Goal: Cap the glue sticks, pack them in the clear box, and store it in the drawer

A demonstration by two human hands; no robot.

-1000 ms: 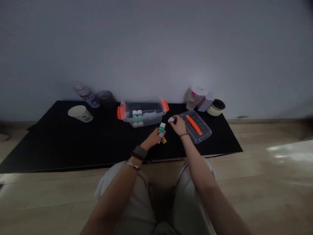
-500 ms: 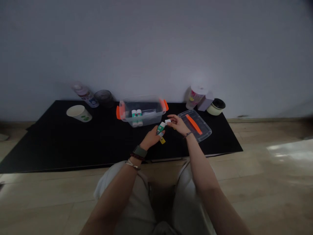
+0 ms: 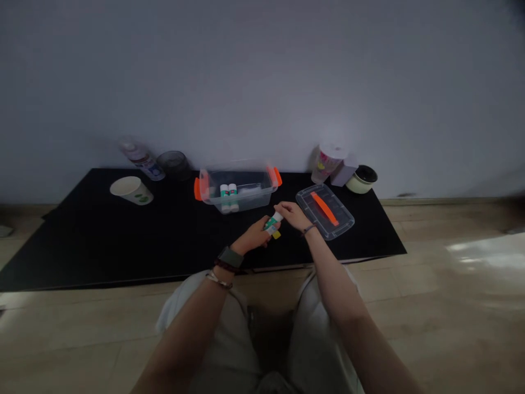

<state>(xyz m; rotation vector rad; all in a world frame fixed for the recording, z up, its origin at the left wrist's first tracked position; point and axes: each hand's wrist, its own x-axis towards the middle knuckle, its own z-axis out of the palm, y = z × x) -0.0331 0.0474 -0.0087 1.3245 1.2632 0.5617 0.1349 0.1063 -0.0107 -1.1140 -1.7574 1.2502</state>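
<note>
Glue stick (image 3: 273,224): green and white, tilted with its white cap end up, held over the black mat (image 3: 123,235) just in front of the clear box (image 3: 251,201), toward the box's right end.
Left hand (image 3: 255,236): fingers closed around the lower half of the glue stick; a yellow bit shows at the stick's lower end, too small to tell what it is.
Right hand (image 3: 292,213): fingertips pinched on the white cap end of the glue stick, wrist lying just right of the box's front corner.
Clear box: open, orange latches at both ends, standing on the mat close to the wall.
Two more sticks (image 3: 228,197): upright inside the box, side by side against its front wall.
Lid (image 3: 341,221): clear with an orange handle, flat on the mat just right of the box.
Paper cup (image 3: 131,190): lying tilted, well left of the box.
Bottle (image 3: 141,160) and dark jar (image 3: 173,162): near the wall, left of the box.
Tumbler (image 3: 326,162), small lilac carton (image 3: 343,169), cream pot (image 3: 361,179): grouped by the wall, right of the box, behind the lid.
</note>
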